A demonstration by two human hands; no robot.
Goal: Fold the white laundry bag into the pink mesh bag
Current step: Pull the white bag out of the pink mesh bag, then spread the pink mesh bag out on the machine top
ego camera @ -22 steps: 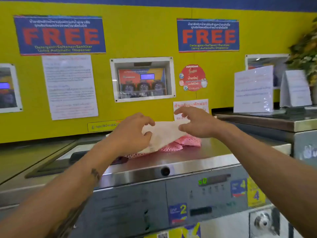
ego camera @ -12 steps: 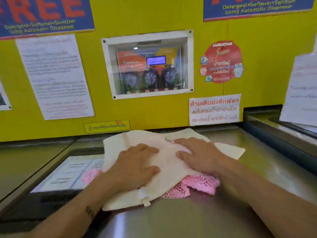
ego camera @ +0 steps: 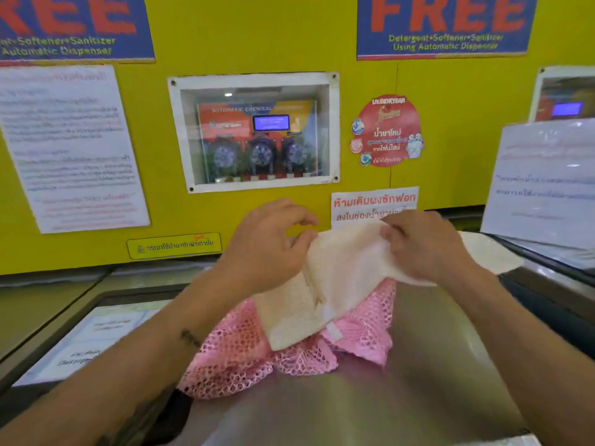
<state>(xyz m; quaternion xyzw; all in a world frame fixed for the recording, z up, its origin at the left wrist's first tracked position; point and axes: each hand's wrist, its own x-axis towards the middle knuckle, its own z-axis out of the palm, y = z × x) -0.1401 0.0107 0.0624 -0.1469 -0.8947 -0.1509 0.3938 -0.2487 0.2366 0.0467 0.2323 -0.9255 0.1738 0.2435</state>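
Note:
The white laundry bag (ego camera: 325, 284) is lifted at its far edge above the steel machine top (ego camera: 402, 381), its near corner drooping onto the pink mesh bag (ego camera: 244, 355). The pink mesh bag lies crumpled under and in front of it. My left hand (ego camera: 267, 249) pinches the white bag's left upper edge between thumb and fingers. My right hand (ego camera: 425, 246) grips the upper right part of the white bag, fingers curled into the cloth. A further stretch of white fabric (ego camera: 489, 252) lies flat to the right behind my right wrist.
A yellow wall (ego camera: 225, 33) with posters, a notice sheet (ego camera: 70, 146) and a glass-fronted dispenser box (ego camera: 257, 133) rises right behind the machine. A hatch with a printed label (ego camera: 90, 339) is at the left. A laminated sign (ego camera: 544, 181) stands on the neighbouring machine at right.
Both hands were pressed flat on the white bag; now they have closed on its far edge and raised it, uncovering more of the pink mesh bag. The camera has moved closer.

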